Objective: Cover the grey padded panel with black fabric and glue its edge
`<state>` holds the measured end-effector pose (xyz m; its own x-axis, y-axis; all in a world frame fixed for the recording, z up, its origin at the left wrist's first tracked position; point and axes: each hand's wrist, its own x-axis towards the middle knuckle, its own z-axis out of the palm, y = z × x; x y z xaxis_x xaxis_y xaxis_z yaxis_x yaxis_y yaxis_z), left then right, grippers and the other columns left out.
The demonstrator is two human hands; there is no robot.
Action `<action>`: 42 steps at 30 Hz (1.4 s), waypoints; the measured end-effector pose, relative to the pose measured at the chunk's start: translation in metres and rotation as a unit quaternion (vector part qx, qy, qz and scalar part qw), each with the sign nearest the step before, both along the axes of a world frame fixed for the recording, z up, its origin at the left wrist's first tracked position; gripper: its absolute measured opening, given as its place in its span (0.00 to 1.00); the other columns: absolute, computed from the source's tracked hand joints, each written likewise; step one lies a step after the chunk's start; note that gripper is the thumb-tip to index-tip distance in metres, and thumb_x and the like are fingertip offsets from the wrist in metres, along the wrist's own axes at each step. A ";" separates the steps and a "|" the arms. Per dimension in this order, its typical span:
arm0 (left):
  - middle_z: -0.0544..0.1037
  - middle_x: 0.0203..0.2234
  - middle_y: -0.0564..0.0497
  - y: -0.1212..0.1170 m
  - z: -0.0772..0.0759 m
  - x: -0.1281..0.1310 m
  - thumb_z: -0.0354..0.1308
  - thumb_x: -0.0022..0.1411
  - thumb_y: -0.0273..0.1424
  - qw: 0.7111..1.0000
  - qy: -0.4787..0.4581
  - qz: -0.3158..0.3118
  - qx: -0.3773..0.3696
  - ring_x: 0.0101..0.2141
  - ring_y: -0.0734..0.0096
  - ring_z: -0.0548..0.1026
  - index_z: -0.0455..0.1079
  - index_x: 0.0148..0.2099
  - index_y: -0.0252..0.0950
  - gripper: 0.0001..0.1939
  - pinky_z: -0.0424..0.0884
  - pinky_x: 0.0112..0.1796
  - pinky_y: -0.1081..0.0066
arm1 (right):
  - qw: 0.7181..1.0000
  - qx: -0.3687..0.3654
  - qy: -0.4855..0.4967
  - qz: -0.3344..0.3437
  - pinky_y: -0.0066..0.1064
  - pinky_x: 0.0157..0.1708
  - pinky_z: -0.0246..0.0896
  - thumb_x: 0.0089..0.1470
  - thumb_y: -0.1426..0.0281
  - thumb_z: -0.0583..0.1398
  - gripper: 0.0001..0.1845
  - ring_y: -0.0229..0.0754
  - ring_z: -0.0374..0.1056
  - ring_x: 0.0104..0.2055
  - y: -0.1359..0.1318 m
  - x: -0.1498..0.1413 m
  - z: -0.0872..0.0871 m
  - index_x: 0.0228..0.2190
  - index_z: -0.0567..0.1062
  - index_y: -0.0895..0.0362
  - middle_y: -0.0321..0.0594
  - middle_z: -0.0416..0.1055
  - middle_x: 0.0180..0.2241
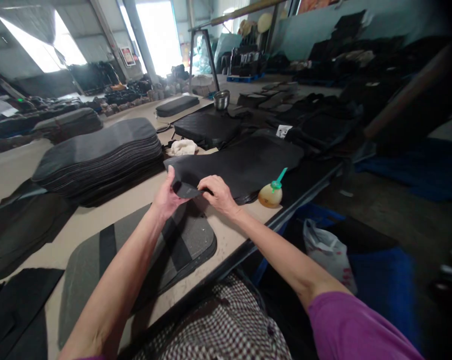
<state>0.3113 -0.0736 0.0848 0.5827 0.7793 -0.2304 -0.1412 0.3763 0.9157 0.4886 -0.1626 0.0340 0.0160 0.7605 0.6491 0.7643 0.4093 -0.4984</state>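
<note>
Between my hands the near end of a black flexible sheet (244, 160) is lifted and bent up off the table. My left hand (168, 196) grips its left corner, thumb up on the near face and fingers behind. With curled fingers, my right hand (219, 194) pinches the lower edge a little to the right. Below them lies a dark grey rounded panel (136, 250) crossed by two black bands. Right of my right hand stands a squeeze bottle (270, 196) with amber liquid and a green nozzle.
A tall stack of dark sheets (98, 150) stands at left. Behind the sheet are a white cloth (183, 147), a black padded piece (207, 127) and a metal bowl (221, 100). The table edge runs along the right; a plastic bag (329, 252) sits below it.
</note>
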 end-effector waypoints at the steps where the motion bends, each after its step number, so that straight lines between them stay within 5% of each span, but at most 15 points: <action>1: 0.83 0.42 0.44 0.004 -0.001 0.001 0.70 0.52 0.57 0.999 0.014 0.036 0.013 0.42 0.57 0.82 0.76 0.47 0.38 0.31 0.81 0.42 0.59 | 0.999 -0.006 0.000 0.035 0.40 0.54 0.58 0.60 0.77 0.58 0.07 0.47 0.68 0.50 -0.003 -0.006 -0.001 0.37 0.74 0.54 0.42 0.76 0.44; 3: 0.83 0.34 0.48 0.010 -0.004 0.001 0.77 0.45 0.43 0.991 0.050 0.109 0.053 0.35 0.61 0.81 0.76 0.41 0.37 0.25 0.80 0.37 0.63 | 0.992 -0.016 0.007 0.126 0.40 0.55 0.59 0.65 0.70 0.59 0.04 0.46 0.69 0.50 -0.007 -0.013 0.000 0.37 0.74 0.54 0.42 0.77 0.45; 6: 0.82 0.31 0.51 0.014 -0.007 -0.006 0.78 0.39 0.37 0.976 0.058 0.175 0.115 0.30 0.68 0.78 0.75 0.38 0.35 0.24 0.78 0.36 0.66 | 0.981 -0.031 0.048 0.188 0.38 0.55 0.62 0.74 0.60 0.51 0.18 0.46 0.72 0.50 -0.005 -0.007 0.006 0.37 0.76 0.53 0.40 0.77 0.44; 9: 0.83 0.37 0.49 0.013 -0.003 -0.016 0.78 0.41 0.38 0.969 0.024 0.173 0.175 0.33 0.68 0.79 0.77 0.42 0.33 0.26 0.77 0.41 0.66 | 0.990 -0.115 0.051 -0.062 0.34 0.53 0.65 0.76 0.61 0.44 0.23 0.45 0.72 0.50 0.009 0.021 0.018 0.44 0.77 0.53 0.39 0.77 0.47; 12: 0.84 0.42 0.46 0.009 0.003 -0.025 0.77 0.44 0.38 0.966 0.017 0.154 0.208 0.38 0.64 0.80 0.78 0.46 0.33 0.27 0.77 0.46 0.64 | 0.929 -0.213 0.008 -0.304 0.40 0.57 0.63 0.71 0.66 0.55 0.15 0.53 0.68 0.57 0.030 0.060 0.027 0.55 0.73 0.58 0.50 0.72 0.55; 15: 0.84 0.43 0.45 0.005 0.007 -0.031 0.77 0.44 0.38 0.967 0.023 0.144 0.208 0.39 0.62 0.80 0.78 0.48 0.34 0.28 0.76 0.47 0.61 | 0.886 -0.277 -0.006 -0.370 0.53 0.59 0.60 0.61 0.68 0.67 0.26 0.67 0.63 0.61 0.049 0.092 0.030 0.57 0.71 0.67 0.65 0.67 0.57; 19: 0.84 0.44 0.45 0.005 0.008 -0.039 0.77 0.45 0.37 0.965 0.017 0.150 0.216 0.39 0.62 0.80 0.78 0.49 0.33 0.28 0.77 0.47 0.60 | 0.856 -0.341 -0.012 -0.389 0.52 0.58 0.63 0.51 0.65 0.76 0.33 0.68 0.65 0.60 0.065 0.117 0.031 0.53 0.75 0.68 0.67 0.70 0.54; 25: 0.84 0.44 0.44 0.010 0.011 -0.060 0.75 0.48 0.40 0.958 0.032 0.151 0.242 0.40 0.61 0.81 0.79 0.50 0.33 0.28 0.76 0.47 0.60 | 0.858 -0.361 0.033 -0.365 0.45 0.53 0.69 0.41 0.70 0.79 0.23 0.62 0.72 0.54 0.075 0.131 0.036 0.40 0.81 0.61 0.54 0.78 0.44; 29: 0.84 0.43 0.45 0.011 0.021 -0.083 0.74 0.51 0.42 0.948 0.068 0.165 0.265 0.39 0.61 0.80 0.79 0.48 0.33 0.25 0.76 0.46 0.62 | 0.896 -0.308 0.082 -0.311 0.45 0.54 0.69 0.51 0.69 0.73 0.12 0.60 0.73 0.54 0.067 0.124 0.043 0.38 0.81 0.59 0.51 0.78 0.45; 34: 0.84 0.45 0.46 0.005 0.039 -0.145 0.73 0.51 0.46 0.918 0.133 0.226 0.298 0.41 0.62 0.80 0.79 0.51 0.34 0.29 0.76 0.45 0.66 | 0.931 -0.275 0.194 -0.141 0.36 0.41 0.75 0.64 0.65 0.64 0.12 0.48 0.78 0.41 0.045 0.093 0.059 0.47 0.78 0.57 0.43 0.80 0.42; 39: 0.84 0.41 0.50 -0.025 0.043 -0.240 0.76 0.48 0.43 0.910 0.209 0.287 0.212 0.33 0.71 0.79 0.79 0.53 0.37 0.31 0.78 0.37 0.71 | 0.846 -0.343 0.390 0.122 0.33 0.33 0.74 0.53 0.63 0.73 0.15 0.46 0.75 0.33 0.020 0.044 0.055 0.37 0.79 0.58 0.45 0.80 0.36; 42: 0.84 0.37 0.54 -0.051 0.034 -0.291 0.78 0.45 0.44 0.891 0.280 0.328 0.144 0.28 0.73 0.78 0.79 0.52 0.41 0.31 0.77 0.29 0.74 | 0.844 -0.370 0.357 0.153 0.33 0.31 0.70 0.51 0.55 0.74 0.20 0.45 0.73 0.31 0.015 0.010 0.033 0.34 0.79 0.58 0.43 0.78 0.33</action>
